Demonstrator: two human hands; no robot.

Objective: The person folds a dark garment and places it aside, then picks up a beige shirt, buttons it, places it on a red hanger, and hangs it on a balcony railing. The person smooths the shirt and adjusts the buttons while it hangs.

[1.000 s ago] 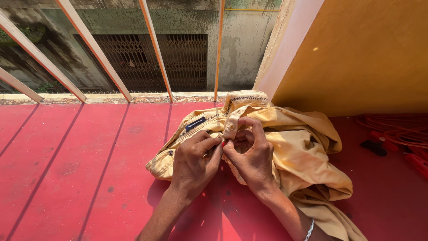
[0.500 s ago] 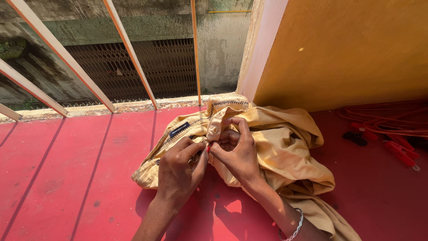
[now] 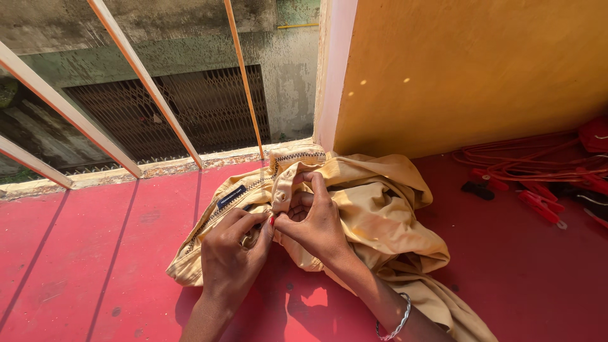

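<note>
Out past the left end of the red floor (image 3: 95, 253), slanted pale railing bars (image 3: 145, 79) cross in front of a stained concrete wall with a metal grille (image 3: 190, 107). Taking the yellow-tan garment (image 3: 373, 209) as the landmark, it lies crumpled on the floor just in front of the railing's foot and beside the corner of the ochre wall (image 3: 468, 69), its zip edge and a small dark label (image 3: 232, 197) turned up on its left part. The left hand (image 3: 233, 252) rests on the garment's left part, fingers curled shut over a fold of the cloth, a ring on one finger and red polish on the nails. Just right of it, touching it at the fingertips, the right hand (image 3: 315, 221) sits on the middle of the garment, thumb and fingers pinched tight on the stitched waistband edge, which it lifts slightly off the heap. A thin silver bangle (image 3: 397, 322) circles that wrist, below the garment's near edge. The rest of the cloth trails away towards the lower right. Well to the right of the garment, by the ochre wall, red cords (image 3: 525, 166) lie in a loose tangle with red clothes pegs (image 3: 538, 204) and one small dark object whose kind I cannot make out.
</note>
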